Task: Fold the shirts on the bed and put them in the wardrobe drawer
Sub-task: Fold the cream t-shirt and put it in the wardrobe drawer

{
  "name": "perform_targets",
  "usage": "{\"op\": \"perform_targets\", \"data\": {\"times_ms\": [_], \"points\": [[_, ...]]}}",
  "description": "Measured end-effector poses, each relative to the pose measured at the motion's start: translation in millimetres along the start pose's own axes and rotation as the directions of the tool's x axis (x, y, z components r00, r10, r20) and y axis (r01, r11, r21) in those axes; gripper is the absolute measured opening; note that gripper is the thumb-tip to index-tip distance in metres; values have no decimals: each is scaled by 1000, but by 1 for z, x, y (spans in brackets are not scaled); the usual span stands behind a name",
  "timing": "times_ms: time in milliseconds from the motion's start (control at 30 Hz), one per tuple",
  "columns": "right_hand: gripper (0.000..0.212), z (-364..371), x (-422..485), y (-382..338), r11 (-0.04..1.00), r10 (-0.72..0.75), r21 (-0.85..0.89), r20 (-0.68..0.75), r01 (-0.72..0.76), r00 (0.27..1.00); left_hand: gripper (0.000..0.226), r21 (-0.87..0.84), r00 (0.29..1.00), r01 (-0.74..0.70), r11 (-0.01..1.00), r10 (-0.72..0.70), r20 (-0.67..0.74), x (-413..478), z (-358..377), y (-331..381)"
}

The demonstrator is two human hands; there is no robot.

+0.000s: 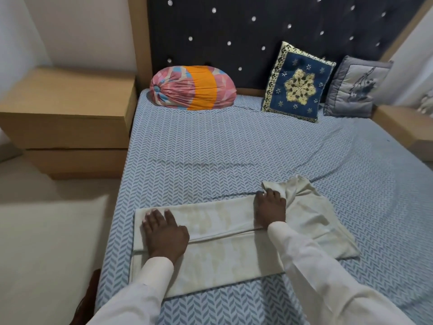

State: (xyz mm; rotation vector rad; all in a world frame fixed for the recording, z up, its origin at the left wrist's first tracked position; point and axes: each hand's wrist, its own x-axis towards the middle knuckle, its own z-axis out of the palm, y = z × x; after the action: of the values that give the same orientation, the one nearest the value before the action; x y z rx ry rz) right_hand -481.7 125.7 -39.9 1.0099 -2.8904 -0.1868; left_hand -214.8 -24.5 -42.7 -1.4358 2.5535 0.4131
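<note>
The cream shirt [222, 254] is laid on the bed [210, 148] under both hands, its long axis running from hand to hand. Its left end is pressed flat by the spread left hand [164, 231]. The bunched, unfolded part is nearest the right hand [270, 209], which is laid on it; whether it is pinched cannot be told.

Right hand [270, 208] fingertips buried in shirt [222, 254] bunch; right bedside unit [404, 124] cut by frame edge

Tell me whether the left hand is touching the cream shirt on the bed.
Touching. The head view shows the left hand lying palm-down, fingers straight, flat on the folded cream shirt, with no gap visible.
</note>
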Motion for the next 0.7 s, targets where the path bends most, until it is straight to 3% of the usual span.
{"op": "perform_targets", "data": {"times_ms": [100, 167, 233, 300, 367, 400, 467, 600, 667, 700], "points": [[63, -6, 19, 17, 990, 141, -15, 134, -141, 981, 85, -92, 972, -229, 969, 223, -67, 5, 10, 18], [74, -14, 24, 22, 937, 306, 120, 178, -329, 935, 91, -51, 946, -320, 946, 315, -78, 7, 23, 15], [68, -24, 22, 30, 782, 476, 365, 174, -505, 862, 81, -34, 928, -370, 929, 367, -60, 6, 34, 5], [55, -30, 15, 45, 479, 645, 648, 198, -592, 738, 75, -16, 923, -383, 924, 382, -50, 5, 38, -2], [47, -27, 3, 63, 46, 783, 855, 290, -516, 550, 74, 22, 913, -395, 919, 395, -102, 4, 37, -9], [45, -22, -5, 69, -115, 821, 895, 330, -431, 466, 74, 41, 906, -398, 916, 400, -136, 5, 38, -14], [41, -8, -25, 80, -293, 856, 917, 377, -271, 353, 75, 58, 902, -396, 916, 400, -160, 4, 37, -20], [36, 10, -54, 112, -480, 820, 876, 464, -37, 335, 78, 29, 923, -330, 944, 329, -199, -1, 34, -35], [37, 7, -59, 126, -455, 849, 890, 447, -39, 281, 80, 22, 929, -306, 952, 303, -213, -5, 29, -38], [39, 0, -59, 130, -382, 889, 918, 397, -108, 227, 81, 19, 935, -289, 957, 286, -211, -7, 27, -38]]}}
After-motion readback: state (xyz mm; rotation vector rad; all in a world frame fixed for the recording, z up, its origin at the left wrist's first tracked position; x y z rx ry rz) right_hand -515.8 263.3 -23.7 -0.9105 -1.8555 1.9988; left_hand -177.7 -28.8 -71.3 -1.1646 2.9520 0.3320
